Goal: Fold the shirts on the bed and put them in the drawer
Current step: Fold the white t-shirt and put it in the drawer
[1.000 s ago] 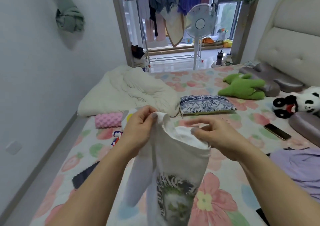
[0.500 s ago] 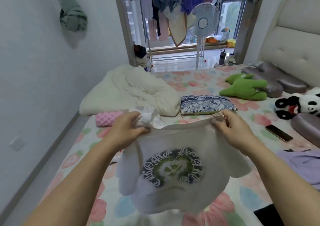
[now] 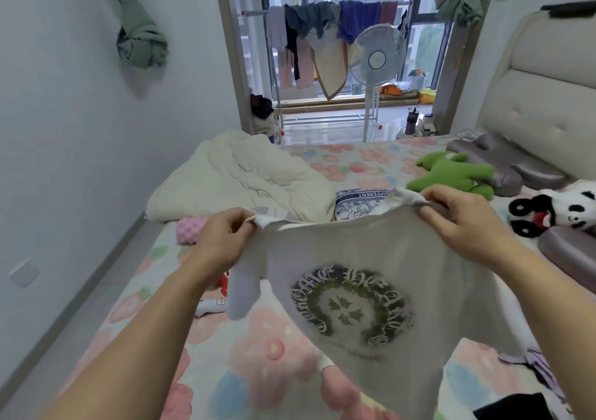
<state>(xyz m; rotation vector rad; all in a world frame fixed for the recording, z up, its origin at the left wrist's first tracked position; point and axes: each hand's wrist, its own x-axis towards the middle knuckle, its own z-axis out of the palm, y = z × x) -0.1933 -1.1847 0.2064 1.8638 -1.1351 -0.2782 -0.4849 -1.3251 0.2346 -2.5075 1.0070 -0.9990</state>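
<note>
Above the bed (image 3: 225,371), our left hand (image 3: 222,242) and right hand (image 3: 464,223) pinch the shirt's (image 3: 371,258) top edge; quilt (image 3: 245,178) beyond.

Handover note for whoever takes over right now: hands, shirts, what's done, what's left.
Hands: the left hand grips one shoulder of the white shirt; the right hand grips the other.
Shirt: held up and spread over the bed, print facing the camera, unfolded.
A lilac garment lies at the bed's right edge, mostly hidden.
Done: no folded shirt in view.
Left: lay flat, fold, put away. The drawer is not in view.
</note>
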